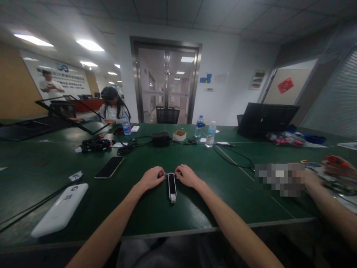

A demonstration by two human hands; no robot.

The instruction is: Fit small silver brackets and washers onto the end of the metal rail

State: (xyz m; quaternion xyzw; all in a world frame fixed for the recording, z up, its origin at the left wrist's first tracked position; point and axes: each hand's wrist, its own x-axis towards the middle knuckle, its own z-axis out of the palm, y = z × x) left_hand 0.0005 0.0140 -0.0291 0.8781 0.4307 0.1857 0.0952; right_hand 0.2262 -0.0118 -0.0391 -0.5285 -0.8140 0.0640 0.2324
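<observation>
A slim white device [172,185] with a long dark face lies on the green tabletop in front of me, its narrow tip towards me. My left hand [153,177] is closed at the left side of its far end, fingers curled. On the opposite side, my right hand [187,175] is curled in the same way. Small metallic bits show between the fingertips and the device; what exactly the fingers pinch there is too small to make out. A dark-screened smartphone [109,167] lies to the left of my left hand.
A white power bank [61,210] sits at left front. Water bottles [211,134], a black box [161,139], a small open carton [179,135] and cables stand farther back. A monitor [266,121] is at right. Beside me, a co-worker's hand [309,180] works; another person [113,106] holds a black frame.
</observation>
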